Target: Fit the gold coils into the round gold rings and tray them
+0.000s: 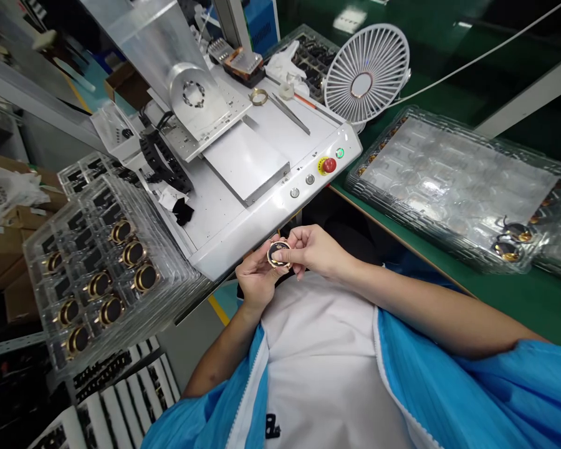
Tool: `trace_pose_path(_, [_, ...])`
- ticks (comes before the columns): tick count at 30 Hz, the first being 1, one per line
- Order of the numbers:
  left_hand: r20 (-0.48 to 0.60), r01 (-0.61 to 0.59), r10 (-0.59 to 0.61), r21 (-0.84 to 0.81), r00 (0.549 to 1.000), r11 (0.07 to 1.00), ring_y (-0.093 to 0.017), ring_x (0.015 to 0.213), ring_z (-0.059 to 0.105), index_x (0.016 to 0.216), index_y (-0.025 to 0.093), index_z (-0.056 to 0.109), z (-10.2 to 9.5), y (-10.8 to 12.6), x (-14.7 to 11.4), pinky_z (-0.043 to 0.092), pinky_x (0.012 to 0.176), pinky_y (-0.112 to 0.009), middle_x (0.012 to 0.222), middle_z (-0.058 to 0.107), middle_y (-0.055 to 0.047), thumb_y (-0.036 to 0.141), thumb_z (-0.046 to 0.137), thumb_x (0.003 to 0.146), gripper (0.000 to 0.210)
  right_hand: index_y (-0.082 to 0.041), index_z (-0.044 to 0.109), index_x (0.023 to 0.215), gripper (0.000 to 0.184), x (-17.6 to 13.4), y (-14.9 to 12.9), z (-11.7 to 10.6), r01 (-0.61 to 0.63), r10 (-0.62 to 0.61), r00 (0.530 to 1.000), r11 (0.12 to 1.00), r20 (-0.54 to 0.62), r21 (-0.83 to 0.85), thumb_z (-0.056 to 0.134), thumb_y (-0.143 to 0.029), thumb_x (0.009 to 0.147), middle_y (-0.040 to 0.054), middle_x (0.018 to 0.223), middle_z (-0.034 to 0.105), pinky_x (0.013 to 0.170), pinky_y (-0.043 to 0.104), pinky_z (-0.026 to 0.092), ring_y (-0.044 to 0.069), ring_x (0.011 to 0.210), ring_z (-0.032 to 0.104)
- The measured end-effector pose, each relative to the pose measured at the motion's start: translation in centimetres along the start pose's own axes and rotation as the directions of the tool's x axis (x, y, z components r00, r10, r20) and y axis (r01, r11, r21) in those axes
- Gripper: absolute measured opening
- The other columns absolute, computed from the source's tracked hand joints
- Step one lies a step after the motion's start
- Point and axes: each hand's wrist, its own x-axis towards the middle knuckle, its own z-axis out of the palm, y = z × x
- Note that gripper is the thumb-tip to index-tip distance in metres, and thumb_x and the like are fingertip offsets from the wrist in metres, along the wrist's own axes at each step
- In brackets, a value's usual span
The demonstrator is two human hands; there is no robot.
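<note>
Close to my chest, just off the machine's front edge, I hold a round watch case [277,254] with a gold rim and a dark face. My left hand [257,277] grips its edge from the left, fingers curled around it. My right hand [315,252] is closed on it from the other side, the thumb lying across the dark face. Several similar gold-rimmed watch cases [110,308] sit in the pockets of a clear plastic tray [86,274] on a stack at the left.
A white machine [257,168] with a red stop button [328,165] stands ahead. Tweezers [292,114] and a gold ring [258,96] lie on its top. At the back right is a white fan [367,75]. Stacked clear trays [449,181] cover part of the green table [430,268].
</note>
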Motion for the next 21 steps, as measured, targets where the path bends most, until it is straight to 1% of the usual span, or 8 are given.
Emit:
trace_pose_path(3, [-0.055, 0.017, -0.021, -0.064, 0.998, 0.998, -0.025, 0.11, 0.078, 0.118, 0.031, 0.079, 0.4, 1.1, 0.4, 0.063, 0.099, -0.038, 0.118, 0.081, -0.006, 0.038, 0.093, 0.075, 0.046, -0.017, 0.061, 0.071, 0.055, 1.6, -1.7, -0.7, 0.009, -0.006, 1.0, 0.991, 0.02, -0.132, 0.102, -0.049, 0.054, 0.0008, 0.053, 0.068, 0.033, 0.018, 0.049, 0.011, 0.041, 0.06])
trace_pose_path(5, [-0.027, 0.065, -0.069, -0.125, 0.997, 0.99, -0.025, 0.112, 0.077, 0.12, 0.032, 0.077, 0.5, 2.1, 0.7, 0.062, 0.101, -0.04, 0.123, 0.079, -0.005, 0.038, 0.087, 0.083, 0.039, -0.018, 0.059, 0.075, 0.049, 3.1, -3.7, -1.6, 0.075, -0.094, 0.989, 0.984, -0.111, -0.162, 0.099, -0.045, 0.066, -0.0009, 0.051, 0.066, 0.03, 0.017, 0.044, 0.01, 0.038, 0.055])
trace_pose_path(8, [0.094, 0.132, -0.121, -0.119, 0.988, 0.984, -0.025, 0.106, 0.079, 0.125, 0.036, 0.073, 0.2, 3.1, 1.0, 0.066, 0.089, -0.037, 0.127, 0.075, -0.005, 0.035, 0.083, 0.087, 0.039, -0.021, 0.052, 0.076, 0.036, 5.5, -6.9, -3.2, 0.166, -0.21, 0.904, 0.975, -0.371, -0.148, 0.083, -0.033, 0.09, -0.004, 0.045, 0.06, 0.028, 0.017, 0.038, 0.009, 0.032, 0.047])
trace_pose_path(10, [0.136, 0.091, -0.083, -0.054, 0.987, 0.994, -0.022, 0.098, 0.08, 0.132, 0.036, 0.07, -0.2, 3.2, 1.2, 0.067, 0.081, -0.031, 0.125, 0.074, -0.005, 0.032, 0.088, 0.082, 0.053, -0.02, 0.053, 0.074, 0.031, 6.7, -8.6, -4.0, 0.162, -0.217, 0.885, 0.973, -0.412, -0.164, 0.072, -0.025, 0.098, -0.0028, 0.044, 0.059, 0.029, 0.017, 0.037, 0.008, 0.031, 0.045])
trace_pose_path(13, [0.14, -0.025, 0.018, 0.048, 0.99, 0.999, -0.019, 0.097, 0.079, 0.14, 0.035, 0.065, -0.6, 3.0, 1.3, 0.065, 0.082, -0.027, 0.121, 0.077, -0.006, 0.025, 0.095, 0.072, 0.074, -0.018, 0.053, 0.067, 0.035, 7.9, -9.5, -4.5, 0.165, -0.24, 0.884, 0.963, -0.402, -0.212, 0.067, -0.015, 0.099, -0.0019, 0.043, 0.056, 0.029, 0.017, 0.033, 0.007, 0.03, 0.042])
trace_pose_path(17, [0.122, -0.164, 0.141, 0.211, 0.982, 0.964, -0.019, 0.102, 0.078, 0.149, 0.031, 0.057, -0.4, 2.9, 1.1, 0.064, 0.086, -0.026, 0.122, 0.078, -0.011, 0.02, 0.094, 0.072, 0.086, -0.018, 0.052, 0.062, 0.037, 7.2, -8.8, -4.1, 0.277, -0.349, 0.854, 0.933, -0.387, -0.23, 0.066, -0.01, 0.096, -0.004, 0.042, 0.054, 0.03, 0.018, 0.031, 0.006, 0.029, 0.039])
trace_pose_path(19, [0.121, -0.228, 0.2, 0.299, 0.972, 0.927, -0.02, 0.104, 0.078, 0.152, 0.028, 0.053, -0.1, 3.0, 0.9, 0.064, 0.089, -0.028, 0.124, 0.078, -0.012, 0.02, 0.093, 0.073, 0.089, -0.018, 0.054, 0.063, 0.035, 5.6, -7.9, -3.5, 0.318, -0.377, 0.873, 0.921, -0.311, -0.223, 0.075, -0.018, 0.091, -0.0041, 0.043, 0.055, 0.032, 0.018, 0.032, 0.006, 0.03, 0.04])
trace_pose_path(21, [0.13, -0.263, 0.23, 0.372, 0.964, 0.89, -0.022, 0.108, 0.078, 0.154, 0.027, 0.049, 0.1, 3.0, 0.8, 0.065, 0.092, -0.031, 0.126, 0.077, -0.014, 0.021, 0.092, 0.075, 0.091, -0.018, 0.056, 0.066, 0.037, 3.5, -6.8, -2.9, 0.302, -0.342, 0.926, 0.925, -0.158, -0.233, 0.086, -0.032, 0.082, -0.0029, 0.046, 0.059, 0.033, 0.018, 0.033, 0.007, 0.032, 0.044])
